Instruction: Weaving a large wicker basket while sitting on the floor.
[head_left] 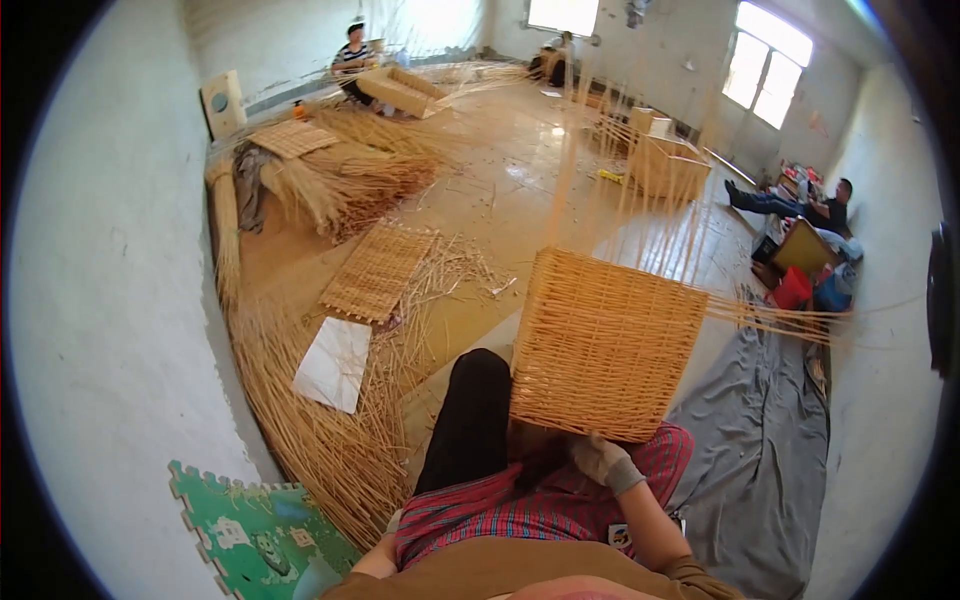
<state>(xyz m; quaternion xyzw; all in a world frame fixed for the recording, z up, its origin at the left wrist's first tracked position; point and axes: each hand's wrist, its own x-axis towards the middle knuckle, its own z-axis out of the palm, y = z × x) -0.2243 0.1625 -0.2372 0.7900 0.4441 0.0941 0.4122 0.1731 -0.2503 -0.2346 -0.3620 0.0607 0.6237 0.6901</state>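
The basket [608, 345] is propped at the lap [500, 510], its near edge met by the right hand [603, 462]; that grip, like that of the mostly hidden left hand [394, 521], cannot be told. Likely light and springy, the basket is best held by woven edges.

Daylight, moderately bright. Rear window [562, 14] and right-hand window [768, 62] blown out to white. Glare patches on floor [515, 174]. Upright wicker strands [570, 140] faint, blurred. Fisheye bows left wall [110, 260]; black vignette, bluish fringe at rim.
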